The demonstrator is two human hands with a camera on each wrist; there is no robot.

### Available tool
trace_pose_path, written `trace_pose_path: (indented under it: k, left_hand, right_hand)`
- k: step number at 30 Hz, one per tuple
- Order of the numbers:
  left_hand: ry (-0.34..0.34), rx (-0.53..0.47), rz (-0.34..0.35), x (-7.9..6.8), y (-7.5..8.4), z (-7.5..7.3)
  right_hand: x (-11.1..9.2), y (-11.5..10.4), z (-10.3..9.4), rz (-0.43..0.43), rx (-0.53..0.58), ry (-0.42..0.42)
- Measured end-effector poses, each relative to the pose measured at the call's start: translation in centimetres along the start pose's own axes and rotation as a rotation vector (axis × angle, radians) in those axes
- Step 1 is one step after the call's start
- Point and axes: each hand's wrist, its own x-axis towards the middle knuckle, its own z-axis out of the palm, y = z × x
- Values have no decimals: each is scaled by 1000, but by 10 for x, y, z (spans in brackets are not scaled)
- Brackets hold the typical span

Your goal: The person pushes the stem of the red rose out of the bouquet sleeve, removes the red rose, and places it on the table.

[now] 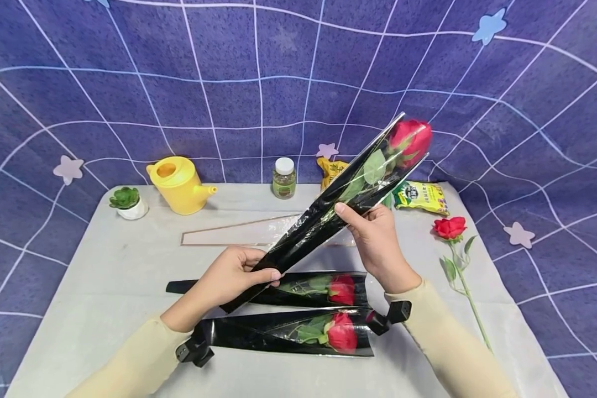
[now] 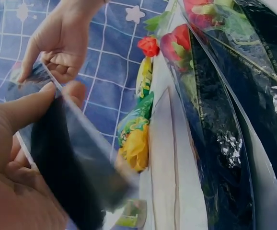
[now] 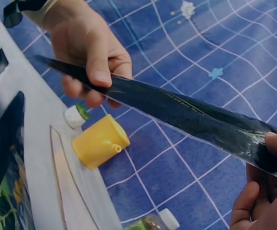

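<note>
Roses [image 1: 410, 143]: 3 wrpd, 1 bare

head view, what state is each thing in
held rose, wrapped, tilted bloom up
left hand, holding the wrap low
right hand, holding the wrap higher
other wrapped roses, lying side by side
loose rose, unwrapped, lying
clear sleeve, lying flat
jar, upright, lid on
watering can, upright
potted succulent, upright
right packet, seal unclear
packet behind the wrap, partly hidden

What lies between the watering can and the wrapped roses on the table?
In the head view, a flat, brown-edged sheet, partly behind the held wrapped rose.
</note>
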Motion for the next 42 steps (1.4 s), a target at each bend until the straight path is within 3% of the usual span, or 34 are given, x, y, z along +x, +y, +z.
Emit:
trace_pose_path:
  k: [2, 5, 10, 16, 21, 29, 37, 42]
  left_hand:
    - [21, 41, 32, -2, 10, -1]
    - [16, 2, 10, -3, 18, -2]
    - [20, -83, -36, 8, 2, 5]
    - [69, 25, 0, 11, -6, 5]
    - [49, 11, 6, 8, -7, 5]
    - [61, 33, 10, 11, -6, 9]
    - [99, 29, 22, 13, -7, 10]
    - [85, 41, 24, 12, -5, 8]
  right_hand:
    - [-1, 1, 1, -7, -32, -6]
    - [-2, 4, 4, -33, -105, 4]
    - [-5, 7, 8, -81, -199, 7]
    - [-1, 5, 8, -121, -93, 10]
    - [-2, 4, 8, -102, -99, 60]
    - [-6, 11, 13, -169, -78, 62]
    - [-21, 29, 15, 33, -366, -40]
    - [-26, 37, 14, 57, -329, -75]
